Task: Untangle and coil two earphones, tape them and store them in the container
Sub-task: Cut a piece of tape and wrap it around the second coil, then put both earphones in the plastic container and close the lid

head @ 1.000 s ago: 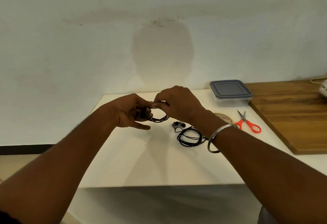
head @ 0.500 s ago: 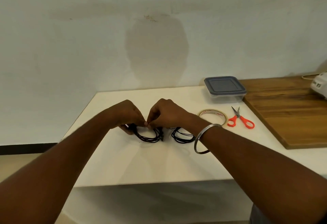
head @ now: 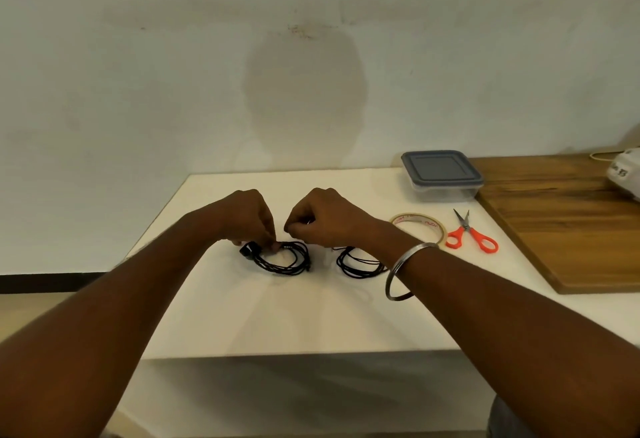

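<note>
Black cable of the coiled earphone [head: 282, 259] on the white table [head: 277, 316] is pinched at its top edge by the left hand [head: 247, 217], the right hand [head: 323, 217] curls closed above, with second coil [head: 358, 262], tape roll [head: 417, 224], scissors [head: 471, 235] and lidded container [head: 441, 174] rightward.

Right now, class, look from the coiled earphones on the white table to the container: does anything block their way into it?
Yes. The container has its grey lid shut, so neither earphone coil can go in until it comes off. The table between them looks bare; the tape roll and scissors lie off to the right side.
</note>
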